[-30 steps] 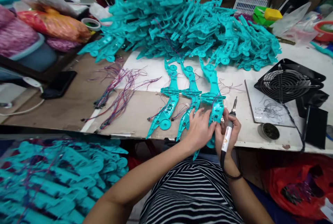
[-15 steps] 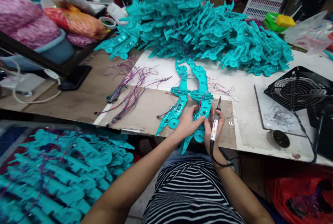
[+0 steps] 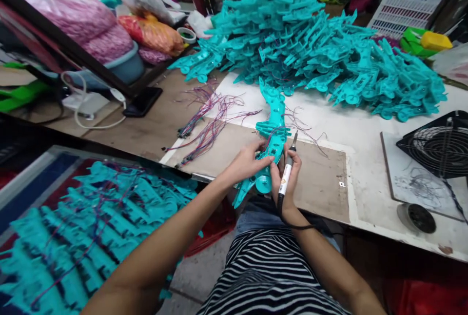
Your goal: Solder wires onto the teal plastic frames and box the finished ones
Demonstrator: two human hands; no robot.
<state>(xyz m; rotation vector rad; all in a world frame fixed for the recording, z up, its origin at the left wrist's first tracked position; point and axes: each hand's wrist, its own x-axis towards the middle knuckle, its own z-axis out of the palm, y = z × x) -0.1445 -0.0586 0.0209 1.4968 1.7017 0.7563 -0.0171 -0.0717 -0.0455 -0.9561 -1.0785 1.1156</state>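
Observation:
A teal plastic part [image 3: 277, 110], long and curved with a round disc near its lower end, lies lengthwise in front of me at the table's edge. My left hand [image 3: 249, 163] grips its lower left side, thumb over the top. My right hand [image 3: 288, 178] holds a soldering iron [image 3: 286, 174] with its tip pointing up and away. The fingers of that hand also touch the part's right side. Thin red and blue wires [image 3: 307, 132] trail from the part to the right. Bundles of similar wires [image 3: 212, 120] with small dark ends lie left of it.
A large heap of teal parts [image 3: 285, 37] covers the back of the table. More wired parts [image 3: 109, 227] lie in layers at lower left. To the right are a black fan [image 3: 435, 147], a board [image 3: 405, 168] with wire scraps and a small round tin [image 3: 417, 217]. A phone [image 3: 143, 102] lies left.
Two teal parts lay side by side; now only one shows distinctly, between my hands. The scene has shifted rightward in view as my head turned left. The soldering iron stays in my right hand.

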